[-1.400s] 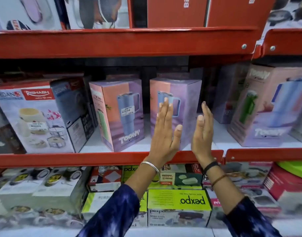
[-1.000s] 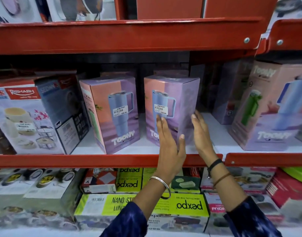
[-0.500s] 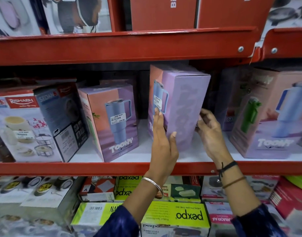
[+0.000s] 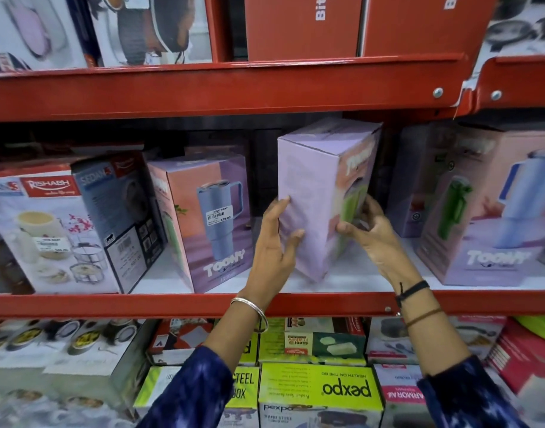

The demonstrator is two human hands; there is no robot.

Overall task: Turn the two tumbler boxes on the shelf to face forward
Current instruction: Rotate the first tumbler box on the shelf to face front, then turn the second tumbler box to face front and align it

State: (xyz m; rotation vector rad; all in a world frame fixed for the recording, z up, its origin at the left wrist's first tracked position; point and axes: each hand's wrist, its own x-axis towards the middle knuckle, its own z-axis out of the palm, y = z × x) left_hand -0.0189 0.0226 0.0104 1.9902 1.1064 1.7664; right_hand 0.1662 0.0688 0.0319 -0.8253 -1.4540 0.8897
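Two lilac-and-peach tumbler boxes stand on the middle red shelf [image 4: 172, 304]. The left tumbler box [image 4: 212, 220] rests angled, its printed blue-tumbler face with a price sticker turned toward me and slightly right. The right tumbler box [image 4: 320, 199] is tilted and lifted, a plain lilac side toward me and a printed side with a green tumbler facing right. My left hand [image 4: 274, 242] presses its left lower side. My right hand [image 4: 370, 233] grips its right printed side.
A large tumbler box [image 4: 493, 211] stands at the right, a Rishabh container box [image 4: 48, 230] and a dark blue box [image 4: 122, 211] at the left. The upper shelf beam [image 4: 234, 88] hangs just above. Green Pexpo boxes [image 4: 320, 393] fill the shelf below.
Both hands closed on the right tumbler box, lifted it and rotated it, so its tumbler face turned away and a plain lilac side now faces me. The left box has not moved.
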